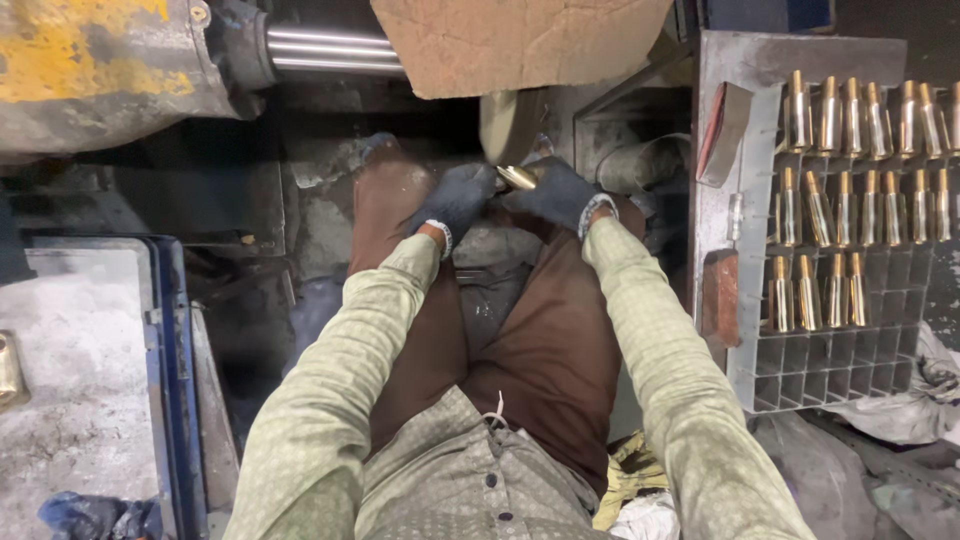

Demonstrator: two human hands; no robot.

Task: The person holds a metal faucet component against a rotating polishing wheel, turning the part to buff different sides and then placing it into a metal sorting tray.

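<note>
Both my hands wear dark gloves and meet in front of my knees. Together they grip one shiny brass piece (518,177), held against the lower edge of a buff polishing wheel (506,125). My left hand (457,198) holds the piece from the left. From the right, my right hand (560,196) closes over its other end. Most of the piece is hidden by the gloves.
A grey grid rack (815,370) at the right holds several upright brass pieces (850,205) in three rows. A steel shaft (335,50) and a yellow machine body (95,65) lie at the top left. Cardboard (515,40) covers the wheel. A blue-edged bench (165,370) is at the left.
</note>
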